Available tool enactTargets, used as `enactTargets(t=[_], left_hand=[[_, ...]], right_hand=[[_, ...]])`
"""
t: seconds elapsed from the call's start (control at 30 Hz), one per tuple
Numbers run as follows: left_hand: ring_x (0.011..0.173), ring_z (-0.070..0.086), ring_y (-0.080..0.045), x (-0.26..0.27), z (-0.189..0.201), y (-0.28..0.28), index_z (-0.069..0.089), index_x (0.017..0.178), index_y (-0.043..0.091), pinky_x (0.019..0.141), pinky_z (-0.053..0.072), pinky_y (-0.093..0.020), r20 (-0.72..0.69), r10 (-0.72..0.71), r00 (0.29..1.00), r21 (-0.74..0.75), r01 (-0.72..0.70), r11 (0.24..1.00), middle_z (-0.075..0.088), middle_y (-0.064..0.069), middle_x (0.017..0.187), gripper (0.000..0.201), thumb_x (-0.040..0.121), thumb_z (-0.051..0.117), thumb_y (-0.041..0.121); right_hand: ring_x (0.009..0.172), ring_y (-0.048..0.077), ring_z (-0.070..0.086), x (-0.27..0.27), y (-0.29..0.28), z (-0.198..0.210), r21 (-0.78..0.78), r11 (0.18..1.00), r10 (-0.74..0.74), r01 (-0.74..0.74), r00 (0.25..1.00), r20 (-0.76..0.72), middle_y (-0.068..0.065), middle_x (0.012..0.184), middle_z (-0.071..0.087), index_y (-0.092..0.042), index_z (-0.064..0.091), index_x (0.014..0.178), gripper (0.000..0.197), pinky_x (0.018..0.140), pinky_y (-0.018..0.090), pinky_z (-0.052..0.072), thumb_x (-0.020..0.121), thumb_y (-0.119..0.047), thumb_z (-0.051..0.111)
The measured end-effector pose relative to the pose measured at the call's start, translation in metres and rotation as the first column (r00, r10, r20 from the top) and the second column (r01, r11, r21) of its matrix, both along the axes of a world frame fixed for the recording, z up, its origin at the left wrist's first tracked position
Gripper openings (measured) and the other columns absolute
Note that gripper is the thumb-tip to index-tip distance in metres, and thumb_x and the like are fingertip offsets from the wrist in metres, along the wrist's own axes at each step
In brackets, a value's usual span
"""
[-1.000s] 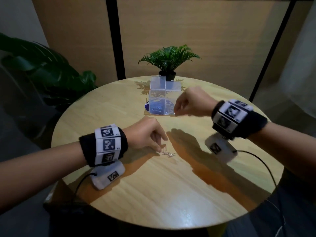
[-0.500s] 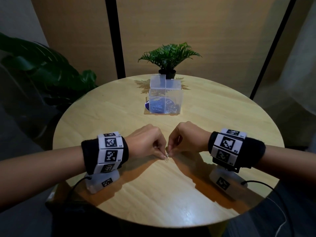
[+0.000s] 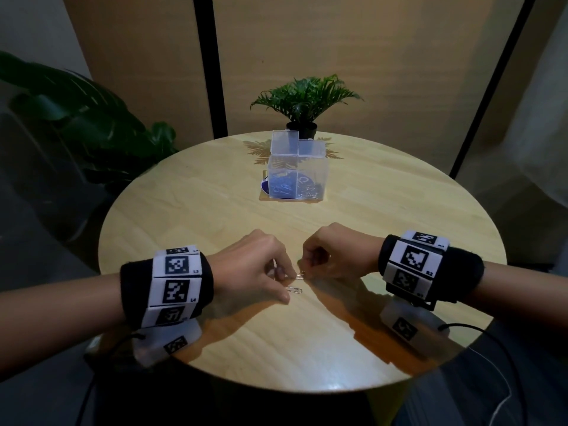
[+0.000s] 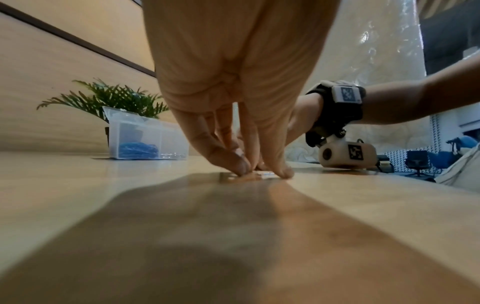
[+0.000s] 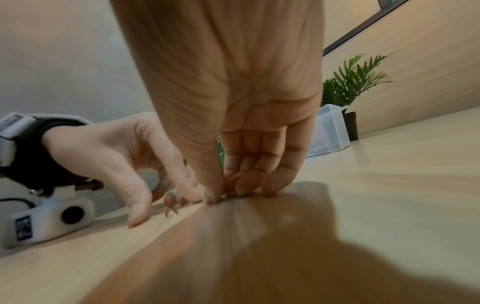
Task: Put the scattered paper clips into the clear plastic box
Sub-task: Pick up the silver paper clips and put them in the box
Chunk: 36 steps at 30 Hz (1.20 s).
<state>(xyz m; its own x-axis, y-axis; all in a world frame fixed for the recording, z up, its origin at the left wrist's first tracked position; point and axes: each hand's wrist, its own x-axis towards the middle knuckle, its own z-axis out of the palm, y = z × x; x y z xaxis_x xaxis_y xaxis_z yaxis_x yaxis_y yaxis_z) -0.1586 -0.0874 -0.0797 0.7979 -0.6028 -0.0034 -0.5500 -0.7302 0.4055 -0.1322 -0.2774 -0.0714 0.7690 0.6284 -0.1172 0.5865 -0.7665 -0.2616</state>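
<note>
We find both hands low on the round table (image 3: 215,210), fingertips nearly meeting. The left hand (image 3: 255,269) has thumb and fingers curled down around a silver clip (image 3: 294,290) lying flat on the wood; whether it actually grips it, we cannot tell. The right hand (image 3: 332,253) is bunched, thumb against fingertips, pinching a second clip (image 3: 301,274) at the surface. The box (image 3: 296,176) stands well apart toward the far edge, lids raised, with blue and silver clips inside, before a potted plant (image 3: 302,103).
</note>
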Motion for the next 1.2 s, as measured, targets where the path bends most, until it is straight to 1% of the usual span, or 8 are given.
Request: enactTargets(t=[0.13,0.37,0.57,0.7,0.87,0.97,1.07,1.2], left_hand=[[0.063,0.057,0.0,-0.008,-0.008,-0.004,0.077,0.077,0.016,0.061,0.042,-0.014,-0.005,0.045,0.999,-0.061,-0.045,0.997,0.069,0.009,0.072,0.013,0.071,0.081,0.027],[0.076,0.058,-0.017,-0.027,-0.01,-0.008,0.067,0.077,0.018,0.07,0.051,-0.039,0.174,-0.027,0.984,0.166,-0.002,0.986,0.065,0.004,0.08,0.005,0.081,0.064,0.018],[0.087,0.054,-0.024,-0.032,-0.008,-0.009,0.059,0.084,0.011,0.076,0.047,-0.043,0.164,-0.108,0.98,0.328,0.049,0.943,0.058,-0.003,0.092,0.007,0.086,0.052,0.014],[0.081,0.054,-0.027,-0.031,-0.006,-0.009,0.056,0.08,0.007,0.074,0.048,-0.045,0.173,-0.103,0.98,0.37,0.033,0.928,0.055,-0.006,0.086,0.018,0.087,0.043,0.017],[0.08,0.054,-0.014,-0.025,0.001,-0.001,0.057,0.086,0.017,0.075,0.05,-0.035,0.086,-0.027,0.996,0.158,0.013,0.987,0.06,0.002,0.087,0.008,0.085,0.059,0.024],[0.077,0.057,-0.01,-0.02,0.002,0.003,0.066,0.091,0.02,0.073,0.052,-0.029,0.016,0.062,0.998,0.025,-0.062,0.998,0.064,0.005,0.085,0.021,0.076,0.075,0.032],[0.07,0.057,-0.004,-0.019,0.0,-0.001,0.075,0.085,0.017,0.063,0.044,-0.017,-0.041,0.129,0.991,-0.036,-0.13,0.991,0.068,0.007,0.078,0.025,0.065,0.084,0.029],[0.062,0.056,-0.001,-0.02,-0.003,-0.009,0.077,0.075,0.014,0.059,0.039,-0.009,-0.054,0.105,0.993,-0.06,-0.108,0.992,0.072,0.004,0.074,0.01,0.07,0.082,0.02]], right_hand=[[0.071,0.006,0.06,-0.002,0.0,0.002,0.049,0.999,0.008,-0.008,1.0,0.005,-0.006,0.083,0.071,-0.027,0.072,0.087,0.011,0.076,0.027,0.053,0.077,-0.03,0.074],[0.07,0.007,0.057,-0.006,0.009,0.004,-0.057,0.996,0.069,-0.07,0.997,-0.025,-0.009,0.078,0.066,-0.02,0.073,0.088,0.012,0.07,0.021,0.046,0.08,-0.029,0.071],[0.075,0.015,0.05,-0.015,0.013,0.0,-0.198,0.975,0.099,-0.098,0.995,-0.007,-0.005,0.081,0.056,-0.011,0.066,0.097,0.025,0.068,0.024,0.038,0.089,-0.033,0.059],[0.076,0.015,0.049,-0.017,0.013,0.004,-0.204,0.973,0.112,-0.11,0.994,-0.001,-0.006,0.083,0.056,-0.011,0.066,0.098,0.022,0.069,0.023,0.037,0.091,-0.03,0.057],[0.073,0.015,0.049,-0.015,0.003,0.005,-0.172,0.982,0.092,-0.079,0.993,0.068,-0.007,0.079,0.055,-0.013,0.065,0.092,0.018,0.067,0.022,0.037,0.089,-0.029,0.059],[0.064,0.009,0.048,-0.009,-0.009,0.004,-0.136,0.99,0.036,-0.022,0.994,0.102,-0.011,0.071,0.053,-0.014,0.066,0.089,0.017,0.057,0.015,0.035,0.086,-0.031,0.063],[0.062,0.003,0.05,-0.003,-0.015,0.007,-0.101,0.995,-0.02,0.028,0.996,0.083,-0.013,0.071,0.057,-0.014,0.068,0.087,0.018,0.054,0.007,0.035,0.084,-0.032,0.067],[0.066,0.009,0.055,0.024,-0.014,0.03,-0.058,0.993,-0.094,0.104,0.983,0.158,-0.008,0.074,0.06,-0.013,0.07,0.086,0.012,0.055,0.011,0.037,0.083,-0.024,0.069]])
